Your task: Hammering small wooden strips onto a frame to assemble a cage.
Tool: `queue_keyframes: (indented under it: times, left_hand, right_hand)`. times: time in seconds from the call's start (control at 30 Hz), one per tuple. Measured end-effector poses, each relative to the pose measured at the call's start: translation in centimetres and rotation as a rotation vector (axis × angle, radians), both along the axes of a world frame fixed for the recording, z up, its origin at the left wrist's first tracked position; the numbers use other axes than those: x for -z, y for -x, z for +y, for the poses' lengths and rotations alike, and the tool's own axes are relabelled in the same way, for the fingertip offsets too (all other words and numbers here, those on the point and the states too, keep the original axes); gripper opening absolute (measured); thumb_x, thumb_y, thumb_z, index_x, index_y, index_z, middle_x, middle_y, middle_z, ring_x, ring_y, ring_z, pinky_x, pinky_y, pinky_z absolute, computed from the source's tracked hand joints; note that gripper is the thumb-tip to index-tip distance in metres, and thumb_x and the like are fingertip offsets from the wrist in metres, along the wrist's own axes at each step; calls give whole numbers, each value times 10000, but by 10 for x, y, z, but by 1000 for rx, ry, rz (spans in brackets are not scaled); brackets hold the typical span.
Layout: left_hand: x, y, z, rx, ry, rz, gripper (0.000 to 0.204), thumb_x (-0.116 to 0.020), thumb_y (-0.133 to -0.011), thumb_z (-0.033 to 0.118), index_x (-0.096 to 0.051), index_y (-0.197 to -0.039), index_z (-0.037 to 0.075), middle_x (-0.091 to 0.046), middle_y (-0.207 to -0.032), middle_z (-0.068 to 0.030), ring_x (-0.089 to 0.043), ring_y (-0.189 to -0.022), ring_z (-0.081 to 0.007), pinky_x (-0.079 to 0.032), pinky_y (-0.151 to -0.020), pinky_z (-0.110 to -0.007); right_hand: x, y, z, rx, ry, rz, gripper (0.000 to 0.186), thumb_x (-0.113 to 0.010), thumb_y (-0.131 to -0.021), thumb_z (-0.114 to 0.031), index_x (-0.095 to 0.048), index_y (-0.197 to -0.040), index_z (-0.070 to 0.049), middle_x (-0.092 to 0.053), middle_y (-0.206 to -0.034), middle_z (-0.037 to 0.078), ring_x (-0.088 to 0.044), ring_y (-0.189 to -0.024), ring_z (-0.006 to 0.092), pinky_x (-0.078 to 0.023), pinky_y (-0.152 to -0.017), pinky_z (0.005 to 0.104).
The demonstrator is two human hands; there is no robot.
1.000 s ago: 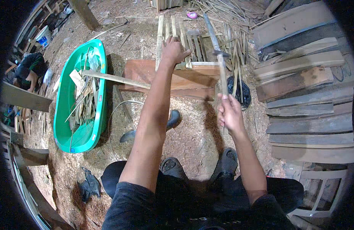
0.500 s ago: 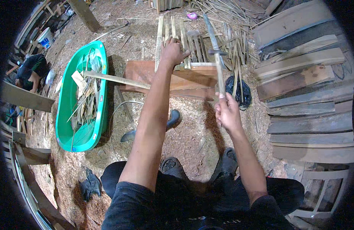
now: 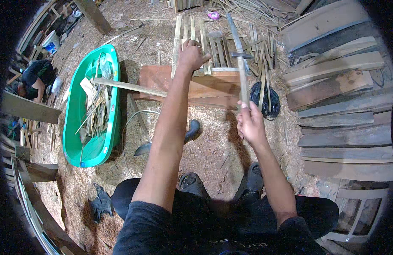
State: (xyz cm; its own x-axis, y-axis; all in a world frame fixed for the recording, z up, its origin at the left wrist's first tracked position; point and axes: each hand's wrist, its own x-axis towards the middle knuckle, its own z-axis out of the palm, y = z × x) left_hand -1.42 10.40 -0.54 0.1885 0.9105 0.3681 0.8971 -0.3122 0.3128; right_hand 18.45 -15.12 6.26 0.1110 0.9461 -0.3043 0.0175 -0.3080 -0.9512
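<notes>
A hammer [image 3: 243, 83] with a pale wooden handle and dark metal head is in my right hand [image 3: 252, 123], fingers wrapped round the lower handle. Its head hangs to the right of several pale wooden slats [image 3: 178, 36], lined up side by side over reddish-brown boards [image 3: 213, 87]. My left hand [image 3: 191, 56] bends over the slats, thumb out to the right; its fingertips are partly hidden. Just beyond the hammer head lies a long blue-grey strip [image 3: 232, 27]. One loose slat [image 3: 132, 87] bridges from the tub to the boards, passing behind my left forearm.
A green tub [image 3: 113, 123] of wood scraps stands at left. A handsaw [image 3: 192, 131] with a dark handle lies near my left forearm. Planks [image 3: 341, 114] fill the right side. A black plastic bag [image 3: 271, 102] and pink tape measure [image 3: 213, 15] lie beyond. Another person [image 3: 37, 78] crouches far left.
The hammer has turned slightly in my right hand, so its head shows broader. My right hand has shifted a little to the left. My left hand stays on the slats.
</notes>
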Motion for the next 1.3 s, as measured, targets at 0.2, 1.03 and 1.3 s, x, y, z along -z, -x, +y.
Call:
queue_keyframes:
  times: [0.2, 1.03, 1.3]
  left_hand:
    - [-12, -4, -3, 2, 137, -17, 428, -685, -850, 519, -775, -924, 107, -540, -1336, -117, -368, -1378, -315, -203, -1169, -587]
    - [2, -6, -2, -24, 6, 12, 461, -672, -820, 532, -762, -849, 81, -587, -1263, -110, -448, -1279, -314, -275, -1134, -475]
    - [2, -7, -2, -20, 13, -3, 480, -665, -826, 534, -763, -879, 67, -594, -1268, -116, -450, -1268, -333, -263, -1138, -478]
  right_hand:
    - [3, 14, -9, -144, -66, -11, 317, -488, -1052, -326, -562, -1166, -40, -488, -652, -34, -437, -477, 58, -362, -416, 251]
    - [-2, 3, -5, -70, 121, -20, 250, -469, -1054, -272, -585, -1082, -52, -504, -634, -15, -469, -463, 83, -367, -391, 253]
    - [-8, 13, -7, -41, 98, -72, 285, -453, -1067, -260, -547, -1242, -55, -455, -667, -30, -376, -441, 51, -316, -374, 245]
